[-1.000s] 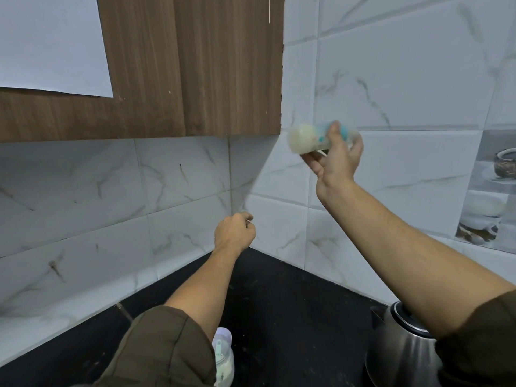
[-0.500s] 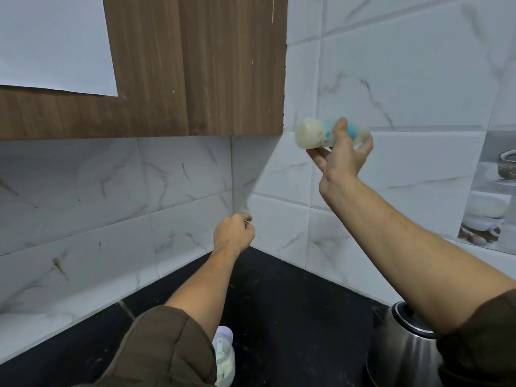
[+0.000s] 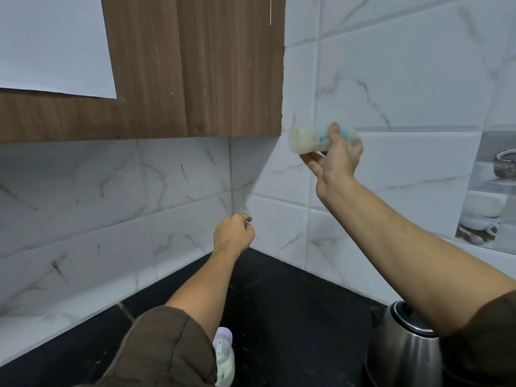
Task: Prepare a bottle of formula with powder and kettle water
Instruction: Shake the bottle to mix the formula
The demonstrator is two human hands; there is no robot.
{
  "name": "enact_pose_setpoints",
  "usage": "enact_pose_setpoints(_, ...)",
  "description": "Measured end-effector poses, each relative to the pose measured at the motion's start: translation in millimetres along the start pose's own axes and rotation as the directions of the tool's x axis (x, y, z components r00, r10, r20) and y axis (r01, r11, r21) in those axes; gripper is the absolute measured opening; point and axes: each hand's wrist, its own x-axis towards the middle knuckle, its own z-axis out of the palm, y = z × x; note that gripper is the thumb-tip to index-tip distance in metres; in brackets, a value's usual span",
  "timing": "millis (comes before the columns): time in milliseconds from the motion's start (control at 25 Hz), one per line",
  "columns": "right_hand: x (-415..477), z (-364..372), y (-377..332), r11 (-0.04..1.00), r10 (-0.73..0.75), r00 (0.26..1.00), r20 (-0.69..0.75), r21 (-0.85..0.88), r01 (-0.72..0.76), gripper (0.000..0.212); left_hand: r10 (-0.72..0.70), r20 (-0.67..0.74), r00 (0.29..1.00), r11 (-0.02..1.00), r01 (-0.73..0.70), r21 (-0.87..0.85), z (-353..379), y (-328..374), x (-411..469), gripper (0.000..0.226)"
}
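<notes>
Since the earlier frames the right hand (image 3: 336, 160) has carried the bottle (image 3: 321, 138) a little lower and further to the right along the tiled wall (image 3: 391, 88), and the bottle is smeared with motion blur, which reads as shaking. It lies nearly on its side, milky contents pale at the end left of the grip, a teal band showing just above the thumb. The right grip is wrapped round the bottle's middle, fingers curled over the far side. The left hand (image 3: 234, 236) hangs lower, well apart from the bottle, its grip pressed together into a loose fist; I cannot tell whether it pinches anything.

Below the right forearm stands the steel kettle (image 3: 405, 356) on the black bench (image 3: 293, 303). Beneath the left sleeve a powder container (image 3: 224, 358) with a pale lid peeks out.

The main risk, as I judge it, is a leak: if the cap is not screwed tight, a sideways shake would fling formula onto the wall and cupboard (image 3: 195, 65). Whether the cap is sealed is too blurred to tell. The bottle's left end swings near the cupboard's lower corner, so a wide stroke could knock it. A slack grip on a wet bottle could let it drop towards the kettle.
</notes>
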Motion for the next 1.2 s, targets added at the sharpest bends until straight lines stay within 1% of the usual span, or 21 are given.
enact_pose_setpoints(40, -4, 0, -1, 0.994, 0.031, 0.992, 0.121, -0.112, -0.017, 0.062, 0.004, 0.000, 1.000, 1.000, -0.004, -0.005, 1, 0, 1, 0.042)
enact_pose_setpoints(120, -14, -2, -1, 0.924, 0.107, 0.923, 0.370, -0.379, 0.044, 0.062, 0.014, 0.004, 1.000, 1.000, -0.014, -0.008, 1, 2, 1, 0.042)
enact_pose_setpoints(160, -15, -4, -1, 0.899, 0.115, 0.899, 0.422, -0.430, 0.087, 0.065, 0.018, 0.004, 1.000, 1.000, -0.018, -0.008, 0, 3, 0, 0.042)
enact_pose_setpoints(240, -15, -1, -2, 0.940, 0.020, 0.940, 0.339, -0.327, 0.098, 0.071, 0.020, 0.005, 1.000, 1.000, -0.020, -0.010, -1, 3, 1, 0.042)
enact_pose_setpoints(360, -6, 4, -4, 0.997, -0.070, 0.997, 0.012, -0.017, 0.070, 0.072, 0.008, 0.003, 1.000, 1.000, -0.008, -0.001, -1, 0, -2, 0.042)
enact_pose_setpoints(400, -4, 4, -4, 0.997, -0.068, 0.998, -0.018, 0.026, 0.068, 0.072, 0.003, 0.002, 1.000, 1.000, -0.003, 0.001, -2, -1, -2, 0.042)
enact_pose_setpoints(440, -6, 3, -4, 0.999, -0.054, 0.998, 0.022, 0.004, 0.054, 0.073, 0.001, 0.002, 1.000, 1.000, -0.001, 0.000, -2, -2, 0, 0.042)
enact_pose_setpoints(480, -10, 2, -4, 0.995, -0.032, 0.992, 0.120, -0.086, 0.042, 0.072, 0.001, 0.003, 1.000, 1.000, -0.001, -0.004, 0, -3, 1, 0.042)
enact_pose_setpoints(560, -20, -3, -1, 0.923, 0.041, 0.924, 0.380, -0.369, 0.111, 0.070, 0.005, 0.007, 1.000, 1.000, -0.005, -0.004, 0, -1, 1, 0.042)
enact_pose_setpoints(600, -22, -6, 1, 0.874, 0.066, 0.888, 0.455, -0.456, 0.168, 0.069, 0.009, 0.006, 1.000, 1.000, -0.009, -0.004, 0, 1, 1, 0.042)
enact_pose_setpoints(640, -22, -7, 2, 0.864, 0.051, 0.885, 0.462, -0.466, 0.193, 0.068, 0.014, 0.005, 1.000, 1.000, -0.014, -0.006, -1, 1, 1, 0.042)
enact_pose_setpoints(680, -21, -7, 1, 0.894, -0.008, 0.917, 0.400, -0.408, 0.186, 0.066, 0.017, 0.006, 1.000, 1.000, -0.017, -0.010, -1, 1, 1, 0.042)
enact_pose_setpoints(760, -13, -1, -3, 0.979, -0.115, 0.985, 0.126, -0.154, 0.134, 0.064, 0.011, 0.008, 1.000, 1.000, -0.011, -0.007, 0, 0, 0, 0.042)
enact_pose_setpoints(840, -2, 2, -9, 0.988, -0.131, 0.989, -0.073, 0.072, 0.137, 0.073, -0.004, 0.006, 1.000, 1.000, 0.004, -0.001, -3, -1, 0, 0.043)
enact_pose_setpoints(880, -2, 2, -9, 0.988, -0.129, 0.989, -0.071, 0.079, 0.134, 0.076, -0.006, 0.004, 1.000, 1.000, 0.006, -0.001, -4, -2, 2, 0.043)
enact_pose_setpoints(920, -6, 1, -8, 0.993, -0.121, 0.993, -0.008, 0.015, 0.121, 0.076, -0.004, 0.004, 1.000, 1.000, 0.004, -0.004, -3, -3, 3, 0.043)
enact_pose_setpoints(960, -13, 1, -7, 0.987, -0.105, 0.989, 0.108, -0.107, 0.117, 0.073, 0.000, 0.006, 1.000, 1.000, 0.001, -0.007, -3, -3, 4, 0.043)
enact_pose_setpoints(1040, -27, -2, -2, 0.914, -0.044, 0.930, 0.366, -0.362, 0.185, 0.071, 0.011, 0.009, 1.000, 1.000, -0.011, -0.011, -2, 2, 3, 0.042)
enact_pose_setpoints(1080, -31, -3, 0, 0.879, -0.032, 0.901, 0.434, -0.416, 0.232, 0.072, 0.017, 0.010, 1.000, 1.000, -0.017, -0.011, -1, 4, 3, 0.042)
enact_pose_setpoints(1120, -32, -3, 1, 0.878, -0.056, 0.899, 0.435, -0.407, 0.252, 0.072, 0.021, 0.011, 1.000, 1.000, -0.021, -0.014, 0, 5, 3, 0.042)
enact_pose_setpoints(1200, -25, 1, -1, 0.948, -0.145, 0.953, 0.266, -0.238, 0.210, 0.071, 0.020, 0.014, 1.000, 1.000, -0.020, -0.020, 1, 3, 3, 0.042)
